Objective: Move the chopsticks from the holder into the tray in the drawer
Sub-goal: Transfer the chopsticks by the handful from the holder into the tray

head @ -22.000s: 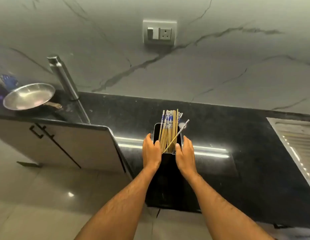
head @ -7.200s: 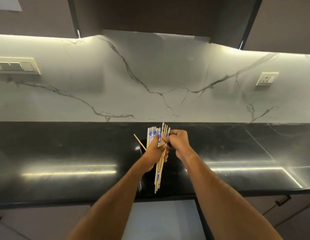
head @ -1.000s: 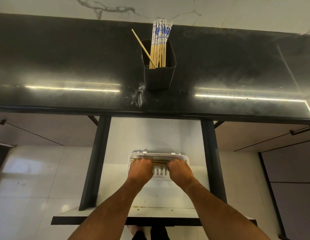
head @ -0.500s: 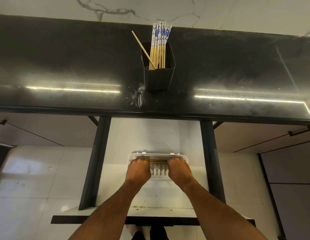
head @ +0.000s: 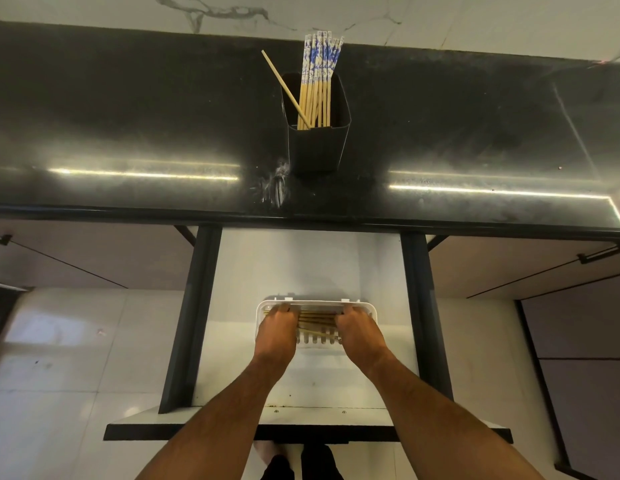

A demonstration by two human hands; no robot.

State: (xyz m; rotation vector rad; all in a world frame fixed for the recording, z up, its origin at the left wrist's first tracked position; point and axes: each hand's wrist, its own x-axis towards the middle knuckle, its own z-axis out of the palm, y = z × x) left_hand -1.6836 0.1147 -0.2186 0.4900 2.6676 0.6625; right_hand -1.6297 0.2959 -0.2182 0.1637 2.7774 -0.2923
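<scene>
A black holder [head: 315, 147] stands on the dark counter and holds several bamboo chopsticks [head: 317, 88] with blue-and-white tops; one plain stick leans left. Below, the drawer [head: 301, 268] is pulled out, and a white slotted tray [head: 317, 339] sits in it. Several chopsticks [head: 317, 318] lie crosswise in the tray. My left hand [head: 277, 329] rests palm-down on their left ends. My right hand [head: 358, 329] covers their right ends. Both hands press on the bundle, with the fingertips at the tray's far rim.
The black counter [head: 128, 133] runs across the view with a marble wall behind it. Dark drawer rails [head: 189, 323] flank the white drawer floor. Closed cabinet fronts [head: 509, 265] lie to either side. Pale floor tiles [head: 59, 375] show on the left.
My hands have shifted slightly apart along the chopsticks in the tray, showing more of the bundle between them. The holder and the chopsticks in it have not moved.
</scene>
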